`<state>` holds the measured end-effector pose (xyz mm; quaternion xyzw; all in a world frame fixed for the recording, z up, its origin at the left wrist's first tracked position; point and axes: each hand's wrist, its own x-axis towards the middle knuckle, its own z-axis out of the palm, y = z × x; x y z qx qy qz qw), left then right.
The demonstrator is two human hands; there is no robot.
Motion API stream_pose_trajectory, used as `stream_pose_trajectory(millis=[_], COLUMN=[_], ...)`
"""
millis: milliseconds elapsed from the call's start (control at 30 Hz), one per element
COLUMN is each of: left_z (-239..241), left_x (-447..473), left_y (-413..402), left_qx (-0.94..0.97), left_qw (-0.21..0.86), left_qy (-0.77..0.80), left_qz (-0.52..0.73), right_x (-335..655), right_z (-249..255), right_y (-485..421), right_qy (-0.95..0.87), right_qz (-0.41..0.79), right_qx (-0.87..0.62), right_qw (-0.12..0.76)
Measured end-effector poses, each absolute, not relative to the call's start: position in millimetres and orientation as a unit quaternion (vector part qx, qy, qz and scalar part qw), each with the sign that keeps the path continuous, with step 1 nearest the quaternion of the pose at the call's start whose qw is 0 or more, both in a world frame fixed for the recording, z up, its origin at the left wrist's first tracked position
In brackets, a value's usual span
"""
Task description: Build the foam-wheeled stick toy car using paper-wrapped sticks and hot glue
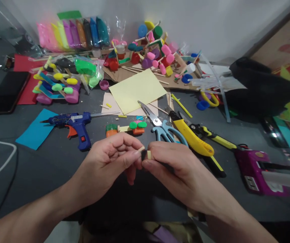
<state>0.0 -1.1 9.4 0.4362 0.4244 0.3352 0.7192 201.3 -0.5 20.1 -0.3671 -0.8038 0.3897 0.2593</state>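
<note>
My left hand (118, 157) pinches a small pale stick piece (141, 149) between thumb and fingertips. Close beside it, my right hand (171, 165) is closed on another short pale piece (149, 155), mostly covered by the fingers. Whether the two pieces touch is hard to tell. Just beyond the hands lies a small clay model (138, 125) with green and orange parts, next to an orange and green cap (111, 129). Light-blue scissors (157, 122) rest with their handles behind my right hand. A blue glue gun (80, 119) lies to the left, above my left forearm.
A yellow utility knife (192, 135) and a purple device (255, 168) lie at right. Yellow paper (137, 90) sits mid-table. Behind are colourful clay models (157, 54), packets of coloured clay (76, 33) and a black cloth (258, 84). A phone (6, 91) lies at left.
</note>
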Motion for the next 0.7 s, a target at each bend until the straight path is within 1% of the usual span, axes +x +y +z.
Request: stream_pose_trajectory(millis=[133,333,700], left_z=[8.8,9.0,9.2], left_x=[-0.9,1.3,-0.8], left_y=[-0.3,1.8,-0.3], left_qx=[0.425,0.442,0.517], left_qw=[0.733,0.711,0.669], left_qy=[0.426,0.455,0.445], left_qz=[0.317,0.303,0.295], right_x=[202.8,204.2,206.2], right_z=[21.5,19.3,15.2], right_y=[-0.3,-1.0,-0.8], right_qy=[-0.806,-0.822,-0.826], right_qz=[0.392,0.379,0.361], right_qx=[-0.38,-0.387,-0.397], right_qw=[0.23,0.176,0.174])
